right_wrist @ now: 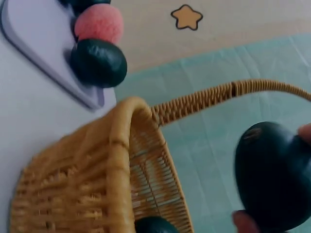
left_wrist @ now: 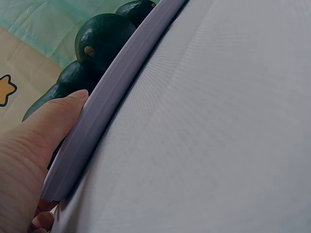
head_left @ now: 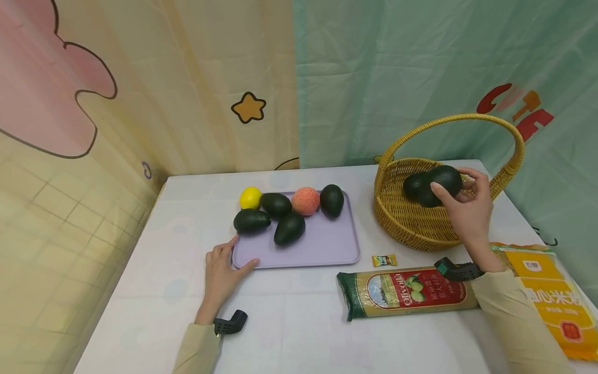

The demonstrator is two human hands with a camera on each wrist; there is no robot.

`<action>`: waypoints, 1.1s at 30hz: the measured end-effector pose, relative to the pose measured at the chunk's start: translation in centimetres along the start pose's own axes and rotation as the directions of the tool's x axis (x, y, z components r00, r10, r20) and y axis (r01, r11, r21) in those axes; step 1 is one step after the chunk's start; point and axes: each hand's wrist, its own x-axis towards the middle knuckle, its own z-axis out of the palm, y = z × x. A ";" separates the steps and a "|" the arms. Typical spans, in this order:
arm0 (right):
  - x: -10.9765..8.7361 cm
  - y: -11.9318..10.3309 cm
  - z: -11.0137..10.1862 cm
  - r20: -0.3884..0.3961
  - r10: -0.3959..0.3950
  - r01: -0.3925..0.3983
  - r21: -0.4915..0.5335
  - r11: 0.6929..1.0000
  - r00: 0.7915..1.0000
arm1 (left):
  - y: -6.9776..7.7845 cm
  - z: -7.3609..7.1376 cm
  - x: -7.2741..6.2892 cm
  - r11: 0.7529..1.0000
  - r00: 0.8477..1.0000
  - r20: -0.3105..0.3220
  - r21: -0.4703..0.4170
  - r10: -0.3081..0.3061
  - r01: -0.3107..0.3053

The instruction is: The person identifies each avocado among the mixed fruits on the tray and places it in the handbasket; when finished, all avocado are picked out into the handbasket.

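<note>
In the head view my right hand (head_left: 469, 208) grips a dark green avocado (head_left: 446, 179) over the wicker basket (head_left: 390, 226). A second avocado (head_left: 412, 186) lies inside the basket, partly hidden by the held one. The right wrist view also shows the held avocado (right_wrist: 274, 177), with fingertips at its edges. My left hand (head_left: 221, 272) holds the left front corner of a lilac tray (head_left: 327, 249), its thumb along the rim in the left wrist view. On the tray lie several avocados (head_left: 289, 228), a yellow lemon-like fruit (head_left: 250, 198) and a round pink-orange fruit (head_left: 306, 201).
The basket's tall arched handle (head_left: 448, 119) rises beside my right hand. In front of the basket lie a small wrapped candy (head_left: 384, 260) and a long Olivoila pack (head_left: 411, 292), partly under my right forearm. An orange food bag (head_left: 556, 301) lies at the right edge.
</note>
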 end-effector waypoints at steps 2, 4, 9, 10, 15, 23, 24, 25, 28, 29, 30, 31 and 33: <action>0.4 0.1 -0.6 0.059 0.076 -0.070 -0.105 0.992 0.995 | 0.0 0.0 0.0 1.000 1.000 0.002 0.002 0.001 -0.001; 0.9 0.3 -1.0 0.117 0.127 -0.104 -0.190 0.976 0.985 | 0.0 0.0 0.0 1.000 1.000 0.003 0.002 0.001 -0.001; 2.1 1.0 -1.8 0.259 0.186 -0.095 -0.328 0.940 0.948 | -0.1 0.0 0.0 1.000 1.000 0.002 0.000 -0.003 0.003; 2.4 1.2 -1.9 0.280 0.191 -0.085 -0.350 0.933 0.941 | -0.1 0.0 0.0 1.000 1.000 0.001 -0.001 -0.003 0.003; 3.5 2.3 -2.3 0.345 0.238 -0.071 -0.433 0.899 0.908 | -0.1 0.1 0.0 1.000 1.000 -0.002 -0.008 0.002 -0.002; 4.7 3.2 -2.4 0.397 0.298 -0.077 -0.485 0.871 0.868 | -0.2 0.2 0.1 1.000 1.000 -0.005 -0.006 0.003 -0.003; 4.8 3.3 -2.3 0.403 0.297 -0.070 -0.490 0.869 0.866 | -0.2 0.2 0.1 1.000 1.000 -0.005 -0.006 0.003 -0.003; 4.9 3.4 -2.3 0.411 0.296 -0.062 -0.496 0.866 0.862 | -0.2 0.2 0.1 1.000 1.000 -0.005 -0.006 0.003 -0.003; 5.2 3.7 -2.2 0.423 0.306 -0.053 -0.512 0.857 0.853 | -0.2 0.1 0.1 1.000 1.000 -0.007 -0.004 0.004 -0.004; 5.3 3.8 -2.1 0.424 0.310 -0.052 -0.519 0.853 0.851 | -0.2 0.1 0.1 1.000 1.000 -0.007 -0.004 0.005 -0.005; 5.4 3.9 -2.1 0.428 0.315 -0.052 -0.524 0.850 0.847 | -0.2 0.1 0.1 1.000 1.000 -0.008 -0.003 0.006 -0.006; 5.5 4.0 -2.1 0.428 0.322 -0.054 -0.530 0.847 0.845 | -0.2 0.1 0.1 1.000 1.000 -0.008 -0.003 0.006 -0.006; 5.6 4.2 -2.0 0.430 0.336 -0.063 -0.536 0.842 0.838 | -0.2 0.1 0.0 1.000 1.000 -0.007 -0.002 0.005 -0.005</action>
